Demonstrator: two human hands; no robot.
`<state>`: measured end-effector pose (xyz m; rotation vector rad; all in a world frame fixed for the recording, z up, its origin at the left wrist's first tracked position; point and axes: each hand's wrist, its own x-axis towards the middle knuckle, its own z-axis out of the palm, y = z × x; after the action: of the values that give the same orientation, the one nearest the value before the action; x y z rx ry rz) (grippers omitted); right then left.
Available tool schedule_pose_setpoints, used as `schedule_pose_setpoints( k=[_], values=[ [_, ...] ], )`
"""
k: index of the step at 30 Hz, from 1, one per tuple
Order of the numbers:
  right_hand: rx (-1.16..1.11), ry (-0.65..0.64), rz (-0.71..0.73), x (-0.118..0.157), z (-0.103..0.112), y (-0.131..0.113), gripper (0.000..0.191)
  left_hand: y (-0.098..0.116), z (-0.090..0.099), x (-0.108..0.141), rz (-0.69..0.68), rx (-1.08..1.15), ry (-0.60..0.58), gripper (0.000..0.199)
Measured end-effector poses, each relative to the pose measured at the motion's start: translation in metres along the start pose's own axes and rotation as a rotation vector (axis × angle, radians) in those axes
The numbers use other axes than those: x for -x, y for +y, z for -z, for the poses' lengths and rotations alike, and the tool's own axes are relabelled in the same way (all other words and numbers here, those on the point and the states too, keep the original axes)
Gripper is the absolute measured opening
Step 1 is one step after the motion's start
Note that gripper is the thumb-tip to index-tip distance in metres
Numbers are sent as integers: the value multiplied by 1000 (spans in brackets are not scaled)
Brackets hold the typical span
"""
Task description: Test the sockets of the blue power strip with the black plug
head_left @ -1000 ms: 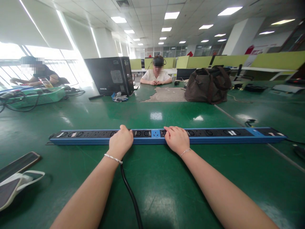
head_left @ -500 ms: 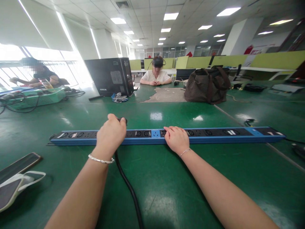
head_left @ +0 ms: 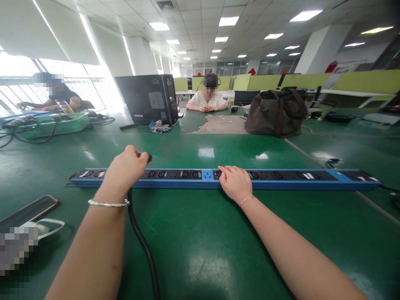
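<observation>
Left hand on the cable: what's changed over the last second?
The left hand, holding the black plug, has moved left along the power strip and sits higher in view; the cable swung left with it. Nothing was let go. The right hand stayed on the strip, which lies as it did.

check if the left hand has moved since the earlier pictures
Yes, the left hand has moved left, farther from the blue socket on the strip.

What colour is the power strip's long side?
The power strip's side is blue, clearest in the head view.
</observation>
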<state>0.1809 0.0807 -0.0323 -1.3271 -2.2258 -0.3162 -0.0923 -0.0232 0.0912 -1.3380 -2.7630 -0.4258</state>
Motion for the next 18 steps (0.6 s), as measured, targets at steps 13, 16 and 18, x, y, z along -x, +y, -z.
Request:
schedule_pose_setpoints(
  k=[13, 16, 18],
  values=[
    [12, 15, 11, 0, 0, 0, 38, -54, -21, -37, 124, -109, -127, 43],
    [-3, 19, 7, 0, 0, 0, 37, -64, -19, -41, 159, -114, -128, 43],
    [-5, 20, 4, 0, 0, 0, 37, -71, -18, -45, 197, -107, -112, 42]
  ],
)
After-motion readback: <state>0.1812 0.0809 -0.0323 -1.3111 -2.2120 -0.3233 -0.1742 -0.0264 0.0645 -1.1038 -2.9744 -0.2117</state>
